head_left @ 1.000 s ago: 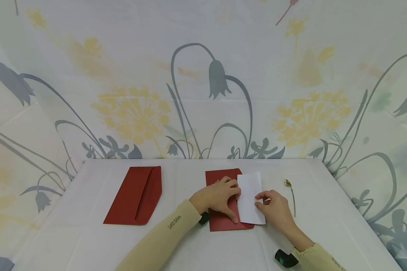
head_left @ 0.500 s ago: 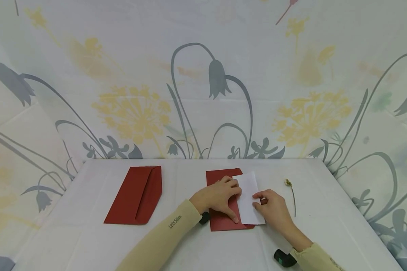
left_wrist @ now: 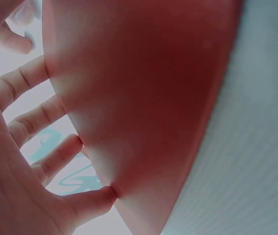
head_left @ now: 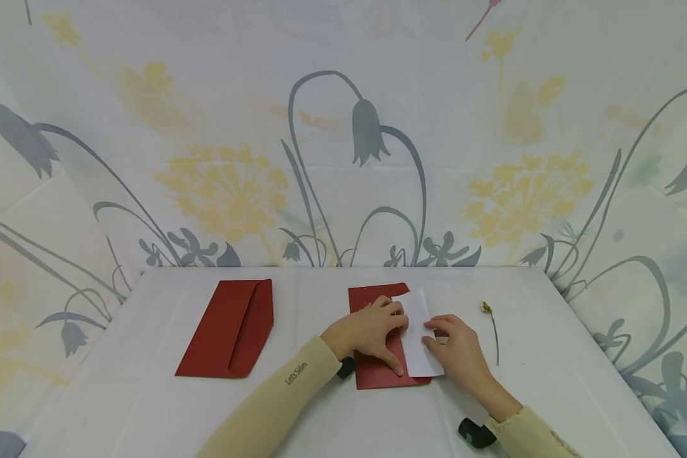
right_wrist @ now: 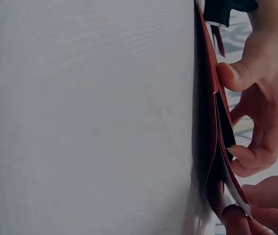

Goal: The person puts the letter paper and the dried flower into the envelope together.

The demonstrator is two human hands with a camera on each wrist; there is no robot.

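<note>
Your left hand [head_left: 369,331] hides part of the red envelope [head_left: 378,375] beneath; your right hand [head_left: 458,353] covers some white paper [head_left: 416,340] edge. Head view cuts off both sleeves [head_left: 269,397].

From high up and farthest off, the head view faces forward and down over the white cloth-covered table [head_left: 120,356], the floral-printed fabric backdrop [head_left: 332,191] across its upper half. The left wrist view looks from very near along the person's bare left hand [left_wrist: 24,161] at frame left to the flat red paper envelope [left_wrist: 139,98] mid-frame. The dim right wrist view, low and close, seems turned sideways, table at left; it shares the left hand and envelope with the head view.
</note>
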